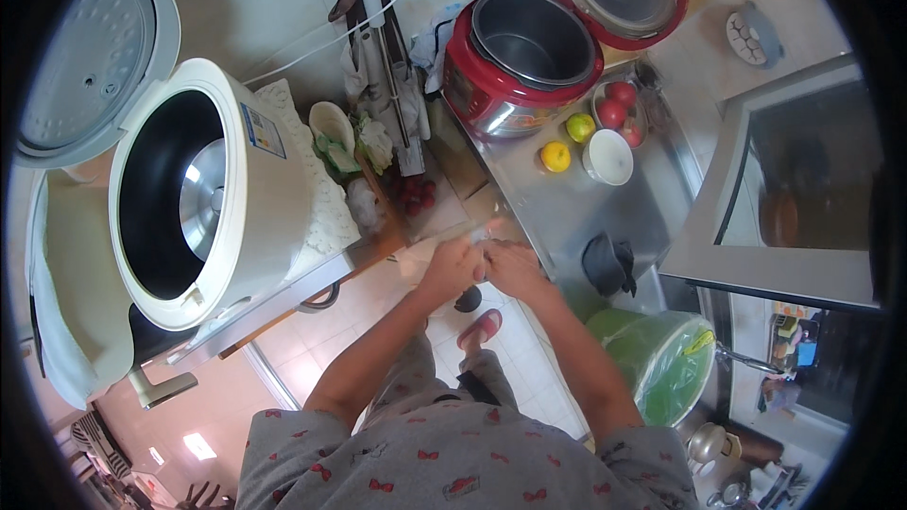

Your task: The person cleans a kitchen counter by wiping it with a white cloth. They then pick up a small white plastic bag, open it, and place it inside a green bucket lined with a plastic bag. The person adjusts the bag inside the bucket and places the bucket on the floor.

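Note:
My left hand [451,270] and my right hand [511,268] meet in front of me, over the floor between the cabinet and the steel counter. Something clear and thin, perhaps a plastic bag, seems to be between their fingers, though blur hides its form. Right of them, the steel counter [574,205] bears a white bowl [609,158], a yellow citrus fruit [555,156], a greenish one [580,127] and a dish of red tomatoes [611,114]. A dark grey object [602,263], perhaps a cloth or pouch, lies near the counter's front edge.
At left stands a white rice cooker [269,177] with its lid raised. A red electric pressure cooker [489,103], lid up, is on the counter's far end. A green bin [616,340] with a clear liner stands at lower right. An open grey-framed door or window [698,255] juts in at right.

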{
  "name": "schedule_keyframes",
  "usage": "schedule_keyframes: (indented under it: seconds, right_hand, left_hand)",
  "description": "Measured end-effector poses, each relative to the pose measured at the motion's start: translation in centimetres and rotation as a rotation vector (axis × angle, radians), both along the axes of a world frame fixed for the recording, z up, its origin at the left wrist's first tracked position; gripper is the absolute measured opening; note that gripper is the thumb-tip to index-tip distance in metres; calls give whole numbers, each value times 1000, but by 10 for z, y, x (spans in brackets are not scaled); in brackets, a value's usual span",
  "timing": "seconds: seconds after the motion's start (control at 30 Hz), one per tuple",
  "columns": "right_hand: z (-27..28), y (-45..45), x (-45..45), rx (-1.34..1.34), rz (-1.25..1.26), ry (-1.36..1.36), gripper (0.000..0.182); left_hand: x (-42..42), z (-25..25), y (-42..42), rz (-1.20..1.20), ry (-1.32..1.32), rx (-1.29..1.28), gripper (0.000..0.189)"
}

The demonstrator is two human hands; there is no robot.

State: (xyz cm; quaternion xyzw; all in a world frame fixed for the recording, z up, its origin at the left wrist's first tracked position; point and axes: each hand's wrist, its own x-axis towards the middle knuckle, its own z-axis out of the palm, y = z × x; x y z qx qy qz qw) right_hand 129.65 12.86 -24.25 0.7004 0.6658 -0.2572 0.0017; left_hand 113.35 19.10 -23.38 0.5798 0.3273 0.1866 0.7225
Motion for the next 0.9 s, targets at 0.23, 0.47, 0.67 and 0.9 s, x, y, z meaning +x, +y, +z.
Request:
schedule_keyframes:
  seconds: [0.23, 0.47, 0.67, 0.9]
  right_hand:
    - [21, -18, -10, 388, -159, 251, 37]
    - [-7, -5, -12, 199, -240, 36, 23]
    - [11, 10, 19, 103, -756, 1065, 27]
    - [-6, 45, -3, -6, -433, 523, 31]
  left_hand:
    - [-9, 29, 22, 113, -215, -332, 48]
    - [0, 17, -3, -26, -96, -187, 41]
    - [-16, -13, -2, -68, 37, 78, 38]
    - [-5, -43, -16, -40, 244, 637, 12]
